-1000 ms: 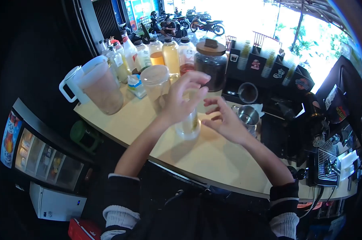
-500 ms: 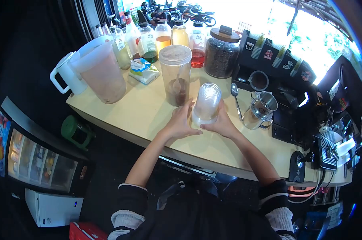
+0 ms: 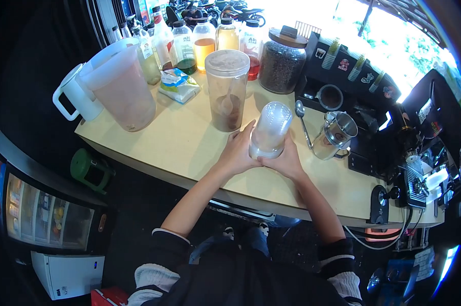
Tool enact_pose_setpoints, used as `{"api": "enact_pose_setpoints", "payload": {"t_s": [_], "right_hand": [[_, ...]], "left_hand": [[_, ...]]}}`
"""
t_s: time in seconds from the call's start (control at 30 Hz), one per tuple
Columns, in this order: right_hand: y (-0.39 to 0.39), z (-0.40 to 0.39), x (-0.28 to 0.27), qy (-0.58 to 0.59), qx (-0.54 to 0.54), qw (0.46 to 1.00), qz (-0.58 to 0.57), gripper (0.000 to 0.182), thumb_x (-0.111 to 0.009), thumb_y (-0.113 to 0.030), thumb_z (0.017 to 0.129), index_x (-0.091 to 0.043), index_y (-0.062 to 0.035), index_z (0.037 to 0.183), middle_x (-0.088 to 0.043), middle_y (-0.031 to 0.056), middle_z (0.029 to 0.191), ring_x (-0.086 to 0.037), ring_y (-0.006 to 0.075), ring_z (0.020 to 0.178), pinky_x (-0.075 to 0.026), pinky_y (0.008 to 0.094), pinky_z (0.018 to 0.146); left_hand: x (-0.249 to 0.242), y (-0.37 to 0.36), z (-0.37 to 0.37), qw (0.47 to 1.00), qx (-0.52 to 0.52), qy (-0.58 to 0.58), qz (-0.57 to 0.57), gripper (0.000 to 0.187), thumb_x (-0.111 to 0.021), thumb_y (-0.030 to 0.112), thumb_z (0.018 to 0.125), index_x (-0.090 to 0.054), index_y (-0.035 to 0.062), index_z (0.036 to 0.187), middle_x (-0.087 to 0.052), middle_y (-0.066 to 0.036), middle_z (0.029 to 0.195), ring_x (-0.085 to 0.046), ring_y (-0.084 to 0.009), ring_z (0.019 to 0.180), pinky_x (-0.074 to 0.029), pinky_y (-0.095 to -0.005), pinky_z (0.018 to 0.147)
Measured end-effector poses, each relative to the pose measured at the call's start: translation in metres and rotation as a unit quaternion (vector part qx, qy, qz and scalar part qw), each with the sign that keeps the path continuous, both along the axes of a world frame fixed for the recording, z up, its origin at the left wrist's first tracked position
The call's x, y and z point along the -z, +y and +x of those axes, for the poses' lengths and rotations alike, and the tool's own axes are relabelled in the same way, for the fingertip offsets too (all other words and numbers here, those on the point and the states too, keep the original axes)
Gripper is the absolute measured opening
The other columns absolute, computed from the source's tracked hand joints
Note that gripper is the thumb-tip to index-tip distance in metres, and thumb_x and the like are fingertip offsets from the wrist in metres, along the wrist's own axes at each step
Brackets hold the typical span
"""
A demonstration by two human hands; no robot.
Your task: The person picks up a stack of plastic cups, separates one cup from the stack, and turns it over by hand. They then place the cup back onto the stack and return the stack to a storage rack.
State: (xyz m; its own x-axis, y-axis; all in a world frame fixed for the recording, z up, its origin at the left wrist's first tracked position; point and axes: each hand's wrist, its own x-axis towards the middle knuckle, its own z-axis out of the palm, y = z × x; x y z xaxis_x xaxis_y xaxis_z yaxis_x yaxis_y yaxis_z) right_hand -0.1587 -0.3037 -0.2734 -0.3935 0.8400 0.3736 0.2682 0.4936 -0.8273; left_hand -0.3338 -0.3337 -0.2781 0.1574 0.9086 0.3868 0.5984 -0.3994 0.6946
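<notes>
Both my hands are wrapped around a clear, upright container [image 3: 273,125] with a rounded top and a whitish band at its base. My left hand [image 3: 239,153] grips its left side low down, while my right hand [image 3: 287,159] presses from the right, thumb across the front. Just behind my left fingers stands a tall clear canister [image 3: 225,84] with a lid, holding brown powder and a scoop. To the right of my right hand lie a metal spoon [image 3: 303,125] and a glass pot with a metal top [image 3: 337,133].
A large plastic pitcher [image 3: 121,86] and a white kettle [image 3: 79,94] stand at the left of the table. Syrup bottles [image 3: 204,46], a foil packet [image 3: 178,87] and a jar of dark beans [image 3: 283,64] line the back. An espresso machine [image 3: 414,176] is at the right.
My hands have closed in around the clear container, which now tilts slightly and sits a little farther right in view. The camera view has shifted slightly.
</notes>
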Motion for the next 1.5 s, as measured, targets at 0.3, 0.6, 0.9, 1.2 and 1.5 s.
{"api": "enact_pose_setpoints", "payload": {"t_s": [0.3, 0.6, 0.9, 1.2, 1.5], "right_hand": [[-0.005, 0.001, -0.003, -0.017, 0.040, 0.999, 0.013, 0.091, -0.082, -0.029, 0.051, -0.039, -0.0023, 0.125, -0.056, 0.0166, 0.116, -0.057, 0.0282, 0.108, -0.045, 0.0385, 0.092], [-0.003, 0.000, -0.015, 0.008, 0.068, 0.996, 0.058, 0.089, -0.081, -0.029, 0.054, -0.037, -0.0002, 0.126, -0.056, 0.0186, 0.114, -0.057, 0.0283, 0.106, -0.044, 0.0382, 0.092], [0.007, 0.007, -0.105, 0.094, 0.068, 0.991, 0.064, 0.084, -0.082, -0.027, 0.059, -0.038, -0.0010, 0.126, -0.056, 0.0139, 0.113, -0.056, 0.0231, 0.105, -0.043, 0.0351, 0.092], [-0.037, 0.047, -0.144, -0.137, 0.116, 0.941, 0.285, 0.081, -0.078, -0.019, 0.055, -0.040, -0.0008, 0.124, -0.044, 0.0175, 0.113, -0.048, 0.0310, 0.108, -0.040, 0.0382, 0.093], [-0.070, 0.045, -0.163, -0.166, 0.044, 0.931, 0.323, 0.079, -0.073, -0.008, 0.063, -0.035, -0.0062, 0.132, -0.040, 0.0166, 0.126, -0.051, 0.0307, 0.109, -0.044, 0.0381, 0.091]], "left_hand": [[0.003, 0.002, -0.004, 0.999, 0.032, -0.023, -0.018, 0.107, -0.080, 0.035, 0.054, -0.025, -0.0013, 0.138, -0.051, -0.021, 0.124, -0.047, -0.0335, 0.119, -0.027, -0.0451, 0.103], [-0.006, -0.004, -0.003, 0.999, 0.031, 0.017, -0.003, 0.113, -0.082, 0.038, 0.055, -0.020, 0.0002, 0.140, -0.050, -0.021, 0.126, -0.045, -0.0306, 0.122, -0.026, -0.0453, 0.104], [-0.006, -0.005, -0.006, 0.998, 0.018, 0.006, -0.057, 0.116, -0.084, 0.037, 0.054, -0.017, -0.0021, 0.141, -0.043, -0.023, 0.133, -0.040, -0.0367, 0.124, -0.024, -0.0437, 0.107], [-0.015, -0.003, -0.013, 0.976, 0.001, -0.181, 0.123, 0.101, -0.079, 0.040, 0.066, -0.023, 0.0007, 0.140, -0.039, -0.019, 0.132, -0.041, -0.0317, 0.125, -0.034, -0.0416, 0.103], [-0.111, -0.044, 0.011, 0.900, 0.124, -0.403, 0.109, 0.062, -0.061, 0.030, 0.087, -0.029, 0.0025, 0.133, -0.043, -0.015, 0.123, -0.052, -0.0262, 0.113, -0.056, -0.0366, 0.082]]}}
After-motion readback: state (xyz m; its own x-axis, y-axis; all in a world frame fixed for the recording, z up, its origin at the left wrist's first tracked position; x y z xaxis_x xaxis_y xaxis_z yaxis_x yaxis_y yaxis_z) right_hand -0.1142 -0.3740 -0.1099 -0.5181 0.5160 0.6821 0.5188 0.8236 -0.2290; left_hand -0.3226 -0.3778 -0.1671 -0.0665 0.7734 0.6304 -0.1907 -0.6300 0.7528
